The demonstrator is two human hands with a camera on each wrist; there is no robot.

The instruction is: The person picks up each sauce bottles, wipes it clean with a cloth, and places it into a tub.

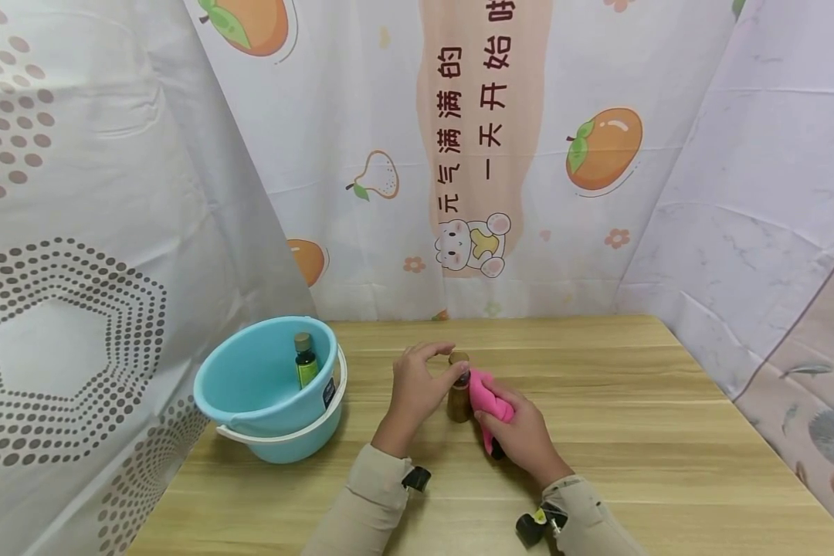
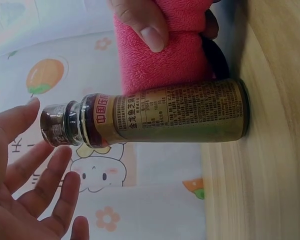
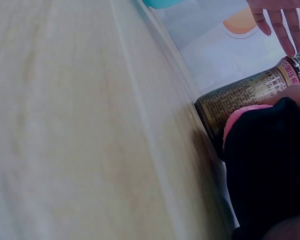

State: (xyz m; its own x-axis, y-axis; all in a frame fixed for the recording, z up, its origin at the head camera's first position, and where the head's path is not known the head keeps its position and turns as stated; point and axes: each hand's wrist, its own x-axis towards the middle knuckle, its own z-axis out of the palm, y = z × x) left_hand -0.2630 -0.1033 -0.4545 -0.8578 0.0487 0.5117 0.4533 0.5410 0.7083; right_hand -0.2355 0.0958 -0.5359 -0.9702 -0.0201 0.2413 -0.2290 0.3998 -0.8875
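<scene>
A sesame oil bottle (image 2: 175,115) with a brown cap and a gold printed label stands upright on the table. My left hand (image 1: 418,390) is at its neck, thumb and fingers spread around the cap; in the left wrist view the fingers (image 2: 57,172) look loose, and I cannot tell if they touch it. With my right hand (image 1: 528,440) I grip a folded pink cloth (image 1: 489,401) against the bottle's right side. Dark fabric (image 3: 270,165) bulges below that hand in the right wrist view, hiding part of the bottle and most of the cloth.
To the left, a light blue bucket (image 1: 250,417) with a white handle stands on the wooden table (image 1: 639,463). Inside it leans another bottle (image 1: 306,363) with a brown cap and a green-yellow label. Printed curtains (image 1: 361,255) hang behind and on both sides.
</scene>
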